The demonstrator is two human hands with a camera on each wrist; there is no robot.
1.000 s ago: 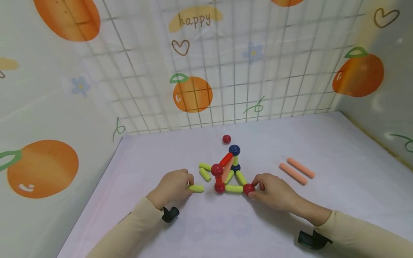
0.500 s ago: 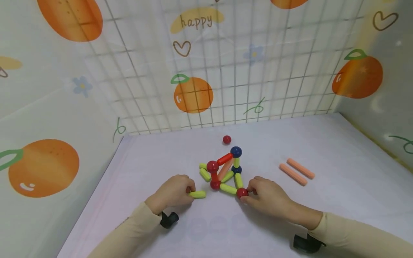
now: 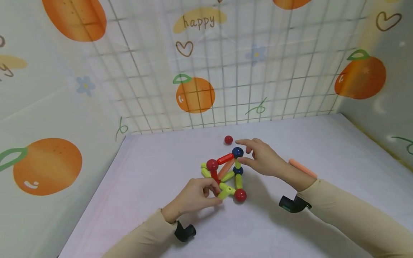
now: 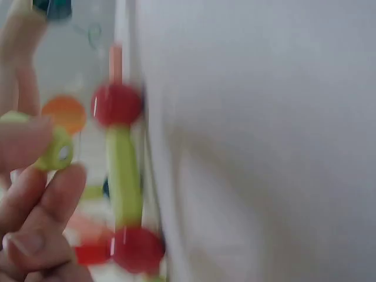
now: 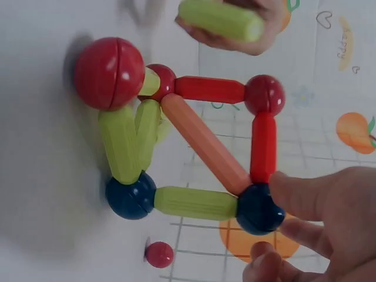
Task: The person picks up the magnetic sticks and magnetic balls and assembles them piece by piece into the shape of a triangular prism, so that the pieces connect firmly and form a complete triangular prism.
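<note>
My left hand (image 3: pixel 196 195) pinches a short yellow-green magnetic rod (image 3: pixel 224 194) between thumb and fingers, raised near the front of a frame of magnetic rods and balls. The rod's end shows in the right wrist view (image 5: pixel 220 20). At the frame's top corner is a blue ball (image 3: pixel 237 152); my right hand (image 3: pixel 262 157) has thumb and index finger spread either side of it, the thumb right at the ball in the right wrist view. A red ball (image 3: pixel 240 195) forms the front corner. Another red ball (image 3: pixel 212 165) tops a red rod, and a salmon rod (image 5: pixel 205 144) runs diagonally.
A loose red ball (image 3: pixel 228 139) lies behind the frame. Loose yellow-green rods (image 3: pixel 205 172) lie at its left. To the right is a salmon rod (image 3: pixel 302 167), partly behind the right arm. A printed cloth backdrop (image 3: pixel 145 89) stands at the rear.
My right hand has let go of the front red ball and moved up to the upper blue ball. My left hand has carried its rod rightward to the frame, which was turned slightly earlier.
</note>
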